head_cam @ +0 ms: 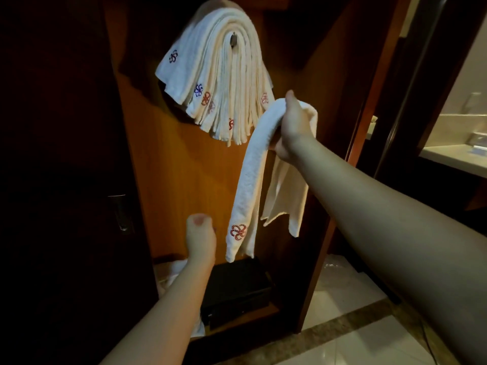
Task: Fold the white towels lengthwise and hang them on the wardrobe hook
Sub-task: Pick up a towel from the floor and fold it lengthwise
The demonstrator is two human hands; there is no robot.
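We stand before an open wooden wardrobe [184, 164] with a warm orange back panel and dark doors; a metal door handle [120, 212] shows on the dark panel to our left. Pale glossy floor tiles [350, 338] lie below, and a light bathroom counter [448, 156] shows at far right. On the wardrobe floor sits a black box [237, 288], with some white cloth [171, 272] just beside it.

A thick bundle of folded white towels [224, 83] drapes over the wardrobe hook [233, 39], their ends fanning downward, with small red and blue embroidered emblems near the hems.

Our right hand [292, 127] grips another white towel [250, 180] at its middle, fingers curled round it, just below and to the right of the hung bundle. This towel is folded into a long narrow band; both ends hang down, the nearer end bearing a red emblem. Our left hand [200, 238] hovers near that lower end, apart from it, with its fingers curled and holding nothing.
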